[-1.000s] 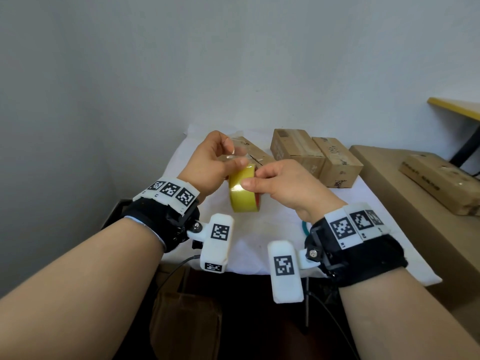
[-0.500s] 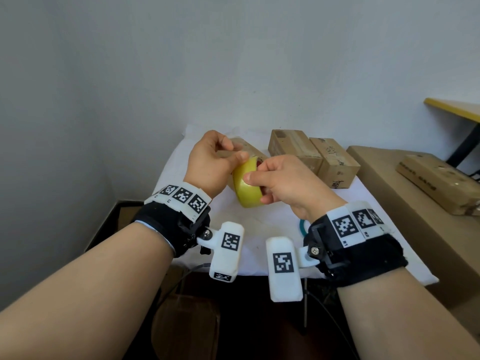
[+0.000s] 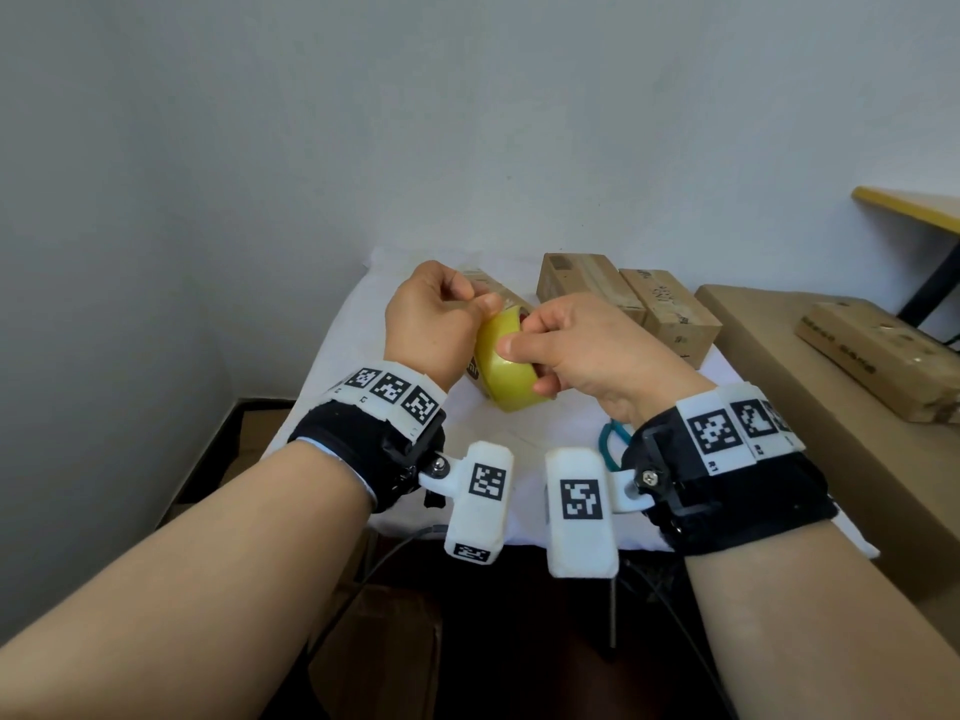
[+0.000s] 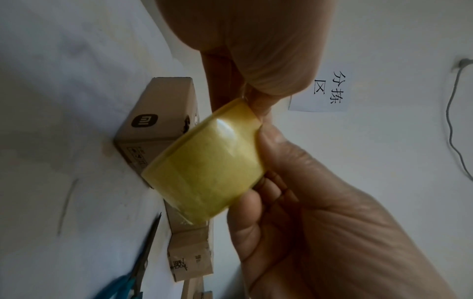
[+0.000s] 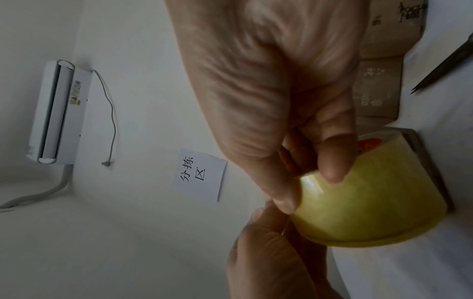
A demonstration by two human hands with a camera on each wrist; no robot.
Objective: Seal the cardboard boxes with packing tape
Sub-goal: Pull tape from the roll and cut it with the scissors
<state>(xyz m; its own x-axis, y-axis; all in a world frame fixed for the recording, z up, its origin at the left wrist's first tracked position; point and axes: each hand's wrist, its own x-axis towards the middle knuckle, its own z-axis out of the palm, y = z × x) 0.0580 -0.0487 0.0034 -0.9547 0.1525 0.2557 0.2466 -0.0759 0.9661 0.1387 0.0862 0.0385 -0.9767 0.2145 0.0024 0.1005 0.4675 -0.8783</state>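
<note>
A yellow roll of packing tape (image 3: 511,368) hangs above the white-covered table (image 3: 353,366), held between both hands. My right hand (image 3: 519,335) grips it, thumb across the outer face and fingers through the core. My left hand (image 3: 480,306) pinches at the roll's upper rim; the left wrist view shows thumb and finger meeting on the tape roll (image 4: 207,168) at its edge. Whether a loose end is lifted, I cannot tell. A small cardboard box (image 3: 501,293) lies just behind the hands, and two more boxes (image 3: 587,280) (image 3: 670,317) stand to its right.
Teal-handled scissors (image 3: 609,440) lie on the cloth under my right wrist. A brown counter (image 3: 810,423) on the right carries a long flat box (image 3: 878,358). Walls close the back and left; a yellow-edged desk (image 3: 909,207) is far right.
The roll has tipped from standing on edge to lying tilted. Both hands have risen slightly and shifted their hold, with the right thumb now across the roll's face.
</note>
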